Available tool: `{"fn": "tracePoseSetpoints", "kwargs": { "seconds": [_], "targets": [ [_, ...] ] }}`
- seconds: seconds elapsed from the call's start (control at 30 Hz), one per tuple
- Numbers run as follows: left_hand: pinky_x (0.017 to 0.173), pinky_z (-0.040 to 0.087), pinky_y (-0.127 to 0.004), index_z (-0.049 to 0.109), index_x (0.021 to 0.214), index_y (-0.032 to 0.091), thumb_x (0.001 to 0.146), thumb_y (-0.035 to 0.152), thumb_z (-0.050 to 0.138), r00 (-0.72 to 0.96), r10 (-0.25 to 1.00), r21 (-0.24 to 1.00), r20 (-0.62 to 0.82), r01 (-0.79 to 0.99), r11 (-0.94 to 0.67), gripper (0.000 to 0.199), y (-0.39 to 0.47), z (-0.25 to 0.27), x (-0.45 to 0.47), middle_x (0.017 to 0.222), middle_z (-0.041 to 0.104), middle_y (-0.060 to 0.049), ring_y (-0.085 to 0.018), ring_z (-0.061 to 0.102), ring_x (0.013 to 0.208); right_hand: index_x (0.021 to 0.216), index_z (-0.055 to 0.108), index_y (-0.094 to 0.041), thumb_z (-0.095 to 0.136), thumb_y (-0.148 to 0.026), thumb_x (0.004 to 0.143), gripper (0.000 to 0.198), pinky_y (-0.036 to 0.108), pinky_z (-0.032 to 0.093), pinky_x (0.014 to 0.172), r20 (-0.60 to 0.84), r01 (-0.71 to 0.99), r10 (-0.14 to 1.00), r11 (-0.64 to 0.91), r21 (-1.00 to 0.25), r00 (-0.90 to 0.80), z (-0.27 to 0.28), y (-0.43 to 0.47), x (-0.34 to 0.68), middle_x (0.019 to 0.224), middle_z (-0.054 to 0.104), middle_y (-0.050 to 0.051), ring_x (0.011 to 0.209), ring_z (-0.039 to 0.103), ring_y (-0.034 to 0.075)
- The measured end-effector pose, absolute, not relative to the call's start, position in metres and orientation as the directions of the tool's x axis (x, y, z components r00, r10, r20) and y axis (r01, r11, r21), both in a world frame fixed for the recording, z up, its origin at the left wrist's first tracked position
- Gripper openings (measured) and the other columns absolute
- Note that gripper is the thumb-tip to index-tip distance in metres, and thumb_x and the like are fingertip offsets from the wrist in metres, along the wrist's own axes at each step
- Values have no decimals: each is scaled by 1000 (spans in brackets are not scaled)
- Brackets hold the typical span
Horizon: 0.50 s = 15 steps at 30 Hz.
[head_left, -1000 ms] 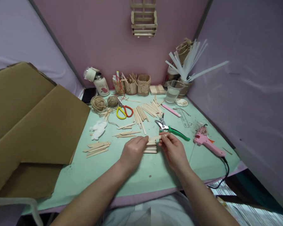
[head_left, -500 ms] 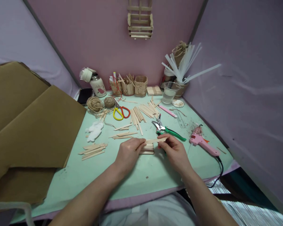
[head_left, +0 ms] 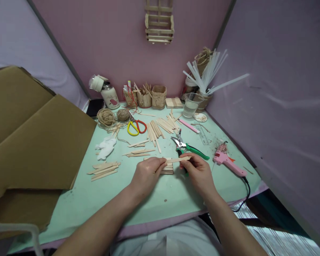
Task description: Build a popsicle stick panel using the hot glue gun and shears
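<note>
A flat wooden craft stick [head_left: 174,160] spans between my hands, held slightly above the table. My left hand [head_left: 148,172] pinches its left end, and my right hand [head_left: 198,172] grips the right end, where the tip looks angled. Beneath the stick lie several more craft sticks side by side [head_left: 168,170], partly hidden by my left hand. Just beyond my right hand rest green-handled pruning shears [head_left: 196,150], blades apart; one handle passes partly behind that hand.
A pink glue gun [head_left: 229,163] with a black cord lies at the right. Loose sticks [head_left: 154,131], scissors [head_left: 133,128] and twine [head_left: 106,117] are farther back. A cardboard box [head_left: 42,138] stands at the left; a cup of water [head_left: 190,107] is at the back right.
The held stick has shifted a little to the right between my fingers and hands. The whole view has moved slightly. Both hands keep their grip.
</note>
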State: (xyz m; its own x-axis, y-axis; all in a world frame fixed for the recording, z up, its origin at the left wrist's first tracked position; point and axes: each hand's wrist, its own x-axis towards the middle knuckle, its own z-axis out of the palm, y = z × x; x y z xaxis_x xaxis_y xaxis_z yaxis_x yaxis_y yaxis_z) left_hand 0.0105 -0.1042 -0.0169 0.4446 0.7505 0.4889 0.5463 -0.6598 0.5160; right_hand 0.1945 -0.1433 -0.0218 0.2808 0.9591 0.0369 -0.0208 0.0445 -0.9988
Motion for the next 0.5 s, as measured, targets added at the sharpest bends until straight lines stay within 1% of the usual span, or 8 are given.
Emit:
{"fn": "tracePoseSetpoints", "kwargs": {
  "seconds": [0.1,0.2,0.4,0.5],
  "targets": [
    [71,54,-26,74,94,19,93,26,53,447,766,550,462,533,-643,21,-104,-17,10,85,76,-5,-17,70,75,84,71,-25,67,-28,79,7,28,40,60,45,-14,959,51,-999,280,-23,-143,195,61,62,-3,60,54,14],
    [74,54,-28,74,95,20,91,24,57,435,806,610,402,529,-590,18,-104,-16,11,85,76,-4,-17,70,77,85,70,-25,67,-27,80,6,27,40,61,48,-3,959,51,-999,279,-24,-143,196,60,61,-4,60,53,14],
    [76,51,-28,77,90,24,85,18,61,408,887,746,216,517,-419,17,-102,-12,12,86,77,-2,-17,69,77,81,70,-23,66,-28,81,6,28,39,62,37,18,964,34,-999,265,-19,-144,196,61,60,-3,62,52,14],
    [72,49,-27,77,86,23,83,18,62,397,912,806,107,502,-313,16,-102,-7,13,82,76,-1,-17,67,73,82,70,-22,65,-29,82,8,28,38,61,15,12,968,12,-1000,250,-18,-143,196,61,58,-3,61,52,14]
  ]
}}
